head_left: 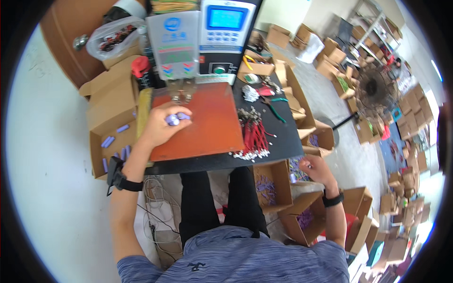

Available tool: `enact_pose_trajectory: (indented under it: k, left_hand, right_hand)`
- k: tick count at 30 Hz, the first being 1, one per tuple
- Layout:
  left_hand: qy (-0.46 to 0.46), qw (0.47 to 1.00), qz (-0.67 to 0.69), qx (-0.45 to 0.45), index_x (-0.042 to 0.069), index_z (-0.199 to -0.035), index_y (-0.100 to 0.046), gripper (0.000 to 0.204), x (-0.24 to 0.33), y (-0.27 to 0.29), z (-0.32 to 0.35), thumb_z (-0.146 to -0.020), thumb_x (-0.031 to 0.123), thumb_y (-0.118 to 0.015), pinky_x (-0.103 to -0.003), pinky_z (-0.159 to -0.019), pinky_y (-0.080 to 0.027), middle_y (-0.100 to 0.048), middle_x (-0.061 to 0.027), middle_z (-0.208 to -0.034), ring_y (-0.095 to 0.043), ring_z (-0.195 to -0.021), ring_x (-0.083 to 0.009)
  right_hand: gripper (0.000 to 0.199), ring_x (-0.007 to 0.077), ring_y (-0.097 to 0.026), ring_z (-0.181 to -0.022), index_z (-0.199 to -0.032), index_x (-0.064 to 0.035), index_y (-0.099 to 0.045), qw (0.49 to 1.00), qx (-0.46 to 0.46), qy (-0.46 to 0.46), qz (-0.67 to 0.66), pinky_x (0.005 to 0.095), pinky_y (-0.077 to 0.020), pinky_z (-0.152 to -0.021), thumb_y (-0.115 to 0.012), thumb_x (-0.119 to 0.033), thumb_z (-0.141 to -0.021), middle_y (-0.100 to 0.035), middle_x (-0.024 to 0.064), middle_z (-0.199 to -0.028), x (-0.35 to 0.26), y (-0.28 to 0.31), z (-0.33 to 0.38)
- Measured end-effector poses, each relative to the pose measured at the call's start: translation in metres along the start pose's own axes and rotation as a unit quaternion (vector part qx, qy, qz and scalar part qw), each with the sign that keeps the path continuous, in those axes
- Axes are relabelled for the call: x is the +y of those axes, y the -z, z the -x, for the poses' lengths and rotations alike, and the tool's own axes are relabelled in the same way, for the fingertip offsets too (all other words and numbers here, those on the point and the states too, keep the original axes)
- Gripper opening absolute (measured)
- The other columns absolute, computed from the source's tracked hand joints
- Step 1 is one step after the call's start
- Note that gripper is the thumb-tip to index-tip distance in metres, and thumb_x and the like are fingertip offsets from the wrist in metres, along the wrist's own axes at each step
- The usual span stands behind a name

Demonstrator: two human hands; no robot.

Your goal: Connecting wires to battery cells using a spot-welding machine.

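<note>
- Now your left hand [163, 126] grips 2 purple cells [173, 119] on the orange mat [207, 122].
- Your right hand [317, 170] pinches something small beside a cardboard box [272, 186]; I cannot tell what.

The left hand [163, 127] covers most of the purple cells [173, 119] on the orange mat [207, 125], so their count is unclear. What the right hand [317, 169] pinches off the bench's right edge is too small to tell. The machine [226, 33] is cut off at top.
</note>
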State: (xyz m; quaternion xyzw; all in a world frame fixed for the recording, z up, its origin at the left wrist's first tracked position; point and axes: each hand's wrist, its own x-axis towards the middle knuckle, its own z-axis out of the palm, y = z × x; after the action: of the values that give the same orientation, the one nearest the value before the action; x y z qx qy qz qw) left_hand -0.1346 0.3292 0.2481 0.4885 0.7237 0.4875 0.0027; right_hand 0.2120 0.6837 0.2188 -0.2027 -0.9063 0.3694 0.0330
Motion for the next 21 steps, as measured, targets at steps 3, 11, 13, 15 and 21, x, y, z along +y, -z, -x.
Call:
enact_pose_trajectory:
  k: [3,11,13,15,21]
  left_hand:
    - [-0.004,1.000,-0.024,-0.008,0.004,-0.097,-0.068,0.021,-0.004,0.003,0.003,-0.077,0.006,-0.074,-0.028,-0.068,-0.047,-0.064,-0.0065,-0.085,-0.060,-0.075,-0.0156]
    - [-0.004,1.000,-0.004,-0.015,0.002,-0.100,-0.067,0.021,0.002,0.000,-0.004,-0.079,0.003,-0.071,-0.027,-0.069,-0.046,-0.064,-0.0065,-0.086,-0.060,-0.076,-0.0148]
    - [-0.005,1.000,-0.006,-0.014,0.002,-0.099,-0.067,0.021,0.000,0.001,-0.003,-0.079,0.004,-0.071,-0.026,-0.068,-0.046,-0.064,-0.0063,-0.086,-0.059,-0.075,-0.0144]
    - [0.001,1.000,-0.007,-0.010,0.002,-0.099,-0.067,0.021,-0.001,0.003,-0.002,-0.079,0.005,-0.071,-0.026,-0.068,-0.046,-0.064,-0.0063,-0.086,-0.059,-0.075,-0.0142]
    - [0.021,1.000,-0.004,-0.020,0.002,-0.098,-0.068,0.020,0.001,0.002,-0.003,-0.079,0.007,-0.072,-0.027,-0.069,-0.046,-0.064,-0.0062,-0.085,-0.059,-0.076,-0.0147]
  right_hand:
    - [0.012,0.0163,-0.063,-0.071,-0.089,-0.0027,-0.065,0.998,0.041,0.013,0.042,0.0301,-0.0494,-0.067,-0.065,-0.014,-0.083,-0.066,0.0085,-0.076,-0.003,-0.013,-0.022]
    - [0.018,0.0273,-0.068,-0.078,-0.085,-0.0068,-0.070,0.989,0.104,0.042,0.096,0.0362,-0.0533,-0.071,-0.066,-0.024,-0.081,-0.070,0.0116,-0.080,-0.019,-0.064,-0.128]
    - [0.023,0.0289,-0.068,-0.080,-0.083,-0.0074,-0.071,0.990,0.100,-0.020,0.102,0.0374,-0.0533,-0.072,-0.067,-0.030,-0.080,-0.070,0.0124,-0.081,-0.034,-0.070,-0.142]
    - [0.032,0.0299,-0.068,-0.083,-0.082,-0.0075,-0.072,0.984,0.095,-0.091,0.117,0.0385,-0.0533,-0.073,-0.069,-0.039,-0.078,-0.070,0.0136,-0.081,-0.051,-0.074,-0.154]
    - [0.032,0.0188,-0.062,-0.054,-0.073,0.0007,-0.067,0.985,-0.044,-0.165,-0.011,0.0324,-0.0486,-0.050,-0.071,-0.030,-0.079,-0.066,0.0103,-0.067,-0.040,-0.073,-0.177]
